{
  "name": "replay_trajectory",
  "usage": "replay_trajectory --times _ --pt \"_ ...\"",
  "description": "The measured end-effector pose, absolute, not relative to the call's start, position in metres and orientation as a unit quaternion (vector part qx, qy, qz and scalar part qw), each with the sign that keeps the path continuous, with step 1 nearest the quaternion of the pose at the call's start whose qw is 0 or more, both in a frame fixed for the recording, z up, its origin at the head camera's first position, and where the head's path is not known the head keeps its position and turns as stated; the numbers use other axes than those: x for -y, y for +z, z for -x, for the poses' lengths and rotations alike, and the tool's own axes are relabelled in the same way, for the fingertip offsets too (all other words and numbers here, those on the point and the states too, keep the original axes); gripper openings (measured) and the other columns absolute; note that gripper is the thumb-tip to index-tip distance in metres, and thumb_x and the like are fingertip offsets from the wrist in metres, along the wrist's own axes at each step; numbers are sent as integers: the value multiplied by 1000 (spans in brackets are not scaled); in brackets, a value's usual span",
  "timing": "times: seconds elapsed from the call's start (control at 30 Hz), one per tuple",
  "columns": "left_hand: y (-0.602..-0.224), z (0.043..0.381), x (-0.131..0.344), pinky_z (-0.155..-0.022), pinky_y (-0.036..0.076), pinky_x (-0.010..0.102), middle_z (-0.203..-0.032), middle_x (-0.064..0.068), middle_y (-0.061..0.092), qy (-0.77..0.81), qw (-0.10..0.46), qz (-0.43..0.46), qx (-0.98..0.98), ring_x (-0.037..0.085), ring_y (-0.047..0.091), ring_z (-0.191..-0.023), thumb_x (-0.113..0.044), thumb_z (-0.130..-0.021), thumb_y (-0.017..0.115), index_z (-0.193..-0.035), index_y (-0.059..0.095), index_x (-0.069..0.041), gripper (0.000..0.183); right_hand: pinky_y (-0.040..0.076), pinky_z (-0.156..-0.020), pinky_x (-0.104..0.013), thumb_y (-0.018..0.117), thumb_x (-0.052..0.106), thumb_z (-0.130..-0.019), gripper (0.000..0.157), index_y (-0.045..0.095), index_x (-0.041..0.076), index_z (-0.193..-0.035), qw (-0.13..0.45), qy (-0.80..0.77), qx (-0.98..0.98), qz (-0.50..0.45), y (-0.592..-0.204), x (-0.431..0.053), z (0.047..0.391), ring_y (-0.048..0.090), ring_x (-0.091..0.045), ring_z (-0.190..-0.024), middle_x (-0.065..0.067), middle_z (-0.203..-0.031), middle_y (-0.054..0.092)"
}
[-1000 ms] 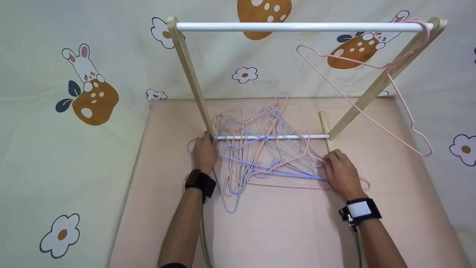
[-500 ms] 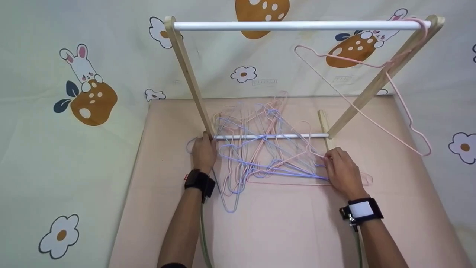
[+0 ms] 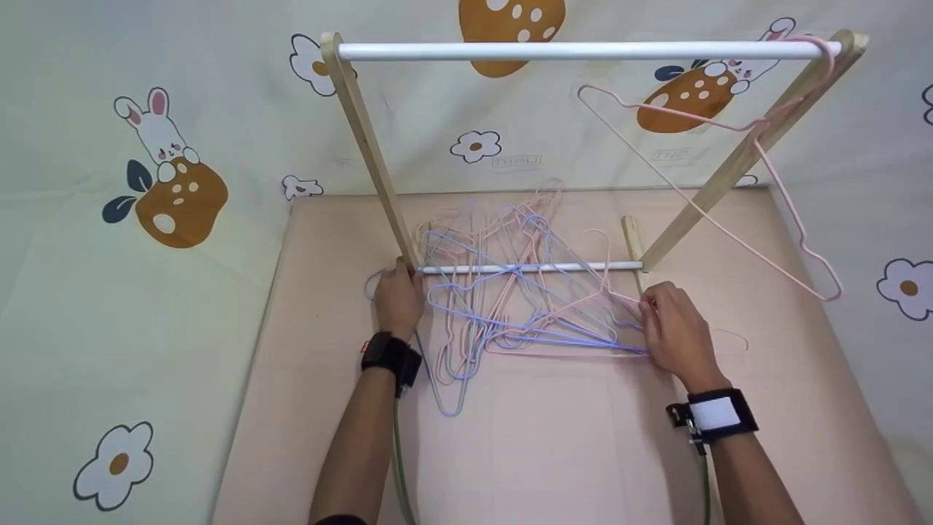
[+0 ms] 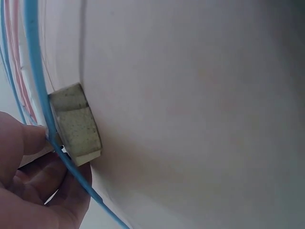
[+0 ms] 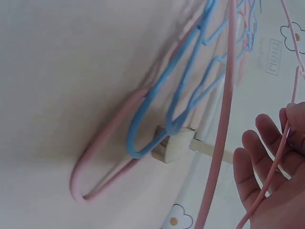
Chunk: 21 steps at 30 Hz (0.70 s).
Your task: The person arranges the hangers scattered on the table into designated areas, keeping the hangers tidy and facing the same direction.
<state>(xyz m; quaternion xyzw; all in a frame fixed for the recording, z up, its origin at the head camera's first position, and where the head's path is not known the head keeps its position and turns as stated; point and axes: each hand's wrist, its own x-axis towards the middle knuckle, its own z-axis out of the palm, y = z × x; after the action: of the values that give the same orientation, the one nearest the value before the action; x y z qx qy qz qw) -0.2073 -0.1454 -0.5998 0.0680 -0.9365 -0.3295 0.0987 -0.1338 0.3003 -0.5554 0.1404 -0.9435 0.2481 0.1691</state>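
My left hand [image 3: 399,299] sits low on the left wooden post [image 3: 375,164]. In the left wrist view its thumb and fingers close on a blue wire hanger [image 4: 37,62], right in front of the rack's wooden foot [image 4: 76,126]; whether they also press the post I cannot tell. That hanger's hook peeks out left of the hand. On the other side my right hand [image 3: 679,328] pinches a pink wire hanger [image 5: 220,138] between thumb and index finger, its other fingers spread loosely. The hanger's hook rises by the rack's lower bar [image 3: 583,267]. Between the hands lies a tangle of pink and blue hangers.
The white top rail [image 3: 554,51] carries one pink hanger [image 3: 678,191] at its right end, beside the right wooden post [image 3: 736,171]. A pale pink cloth [image 3: 554,452] covers the surface. Printed fabric [image 3: 182,292] stands behind and to the left.
My right hand has shifted slightly right and up with the pink hanger, whose hook now stands higher and whose right end reaches farther out. The left hand has hardly moved.
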Motion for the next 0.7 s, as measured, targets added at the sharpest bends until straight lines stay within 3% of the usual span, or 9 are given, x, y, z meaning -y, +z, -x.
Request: replay_trajectory --times 0.3,0.5,0.7 --pt "-610 211 152 -80 56 57 -93 24 68 -339 113 -45 933 45 70 -90 -20 -107 67 -117 65 9 31 48 -72 -51 65 1 -107 6 59 -1 -105 187 246 940 -148 -544 -298 133 57 -36 -89 -16 -99 60" --pt "-593 204 148 -85 58 58 -103 30 70 -338 73 -49 937 48 71 -98 -13 -103 66 -125 64 12 34 47 -72 -50 65 1 -106 5 60 0 -105 195 244 938 -151 -542 -298 132 57 -35 -89 -16 -99 60" --pt "-600 208 152 -85 57 58 -102 28 72 -327 84 -47 940 46 72 -98 -9 -104 70 -125 66 11 29 48 -72 -49 66 0 -106 6 60 1 -105 201 245 936 -154 -535 -296 131 58 -34 -89 -16 -99 61"
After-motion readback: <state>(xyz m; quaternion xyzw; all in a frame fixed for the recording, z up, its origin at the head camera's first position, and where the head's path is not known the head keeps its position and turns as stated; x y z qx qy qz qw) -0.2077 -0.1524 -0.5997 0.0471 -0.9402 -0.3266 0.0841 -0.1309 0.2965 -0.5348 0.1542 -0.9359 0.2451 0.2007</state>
